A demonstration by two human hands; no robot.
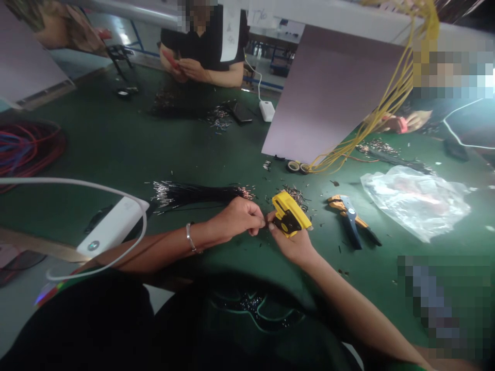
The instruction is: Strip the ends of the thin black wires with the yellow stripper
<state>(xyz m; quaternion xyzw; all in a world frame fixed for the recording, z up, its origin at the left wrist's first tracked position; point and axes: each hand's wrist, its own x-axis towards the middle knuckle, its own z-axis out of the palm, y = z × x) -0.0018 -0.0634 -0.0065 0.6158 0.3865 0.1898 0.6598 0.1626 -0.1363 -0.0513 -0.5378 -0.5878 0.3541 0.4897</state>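
One yellow tool (pixel 297 207) | long axis slants down-right | right fingers (pixel 275 233) gripping it | left fingers (pixel 255 221) pinched together

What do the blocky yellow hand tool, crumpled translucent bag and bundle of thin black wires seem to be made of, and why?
Blocky yellow hand tool: probably hard, smooth plastic, judging by its evenly coloured shell.
Crumpled translucent bag: likely thin, glossy plastic film, given its creases and highlights.
Bundle of thin black wires: seemingly plastic or rubber over metal; silvery at one end, coppery at the other.
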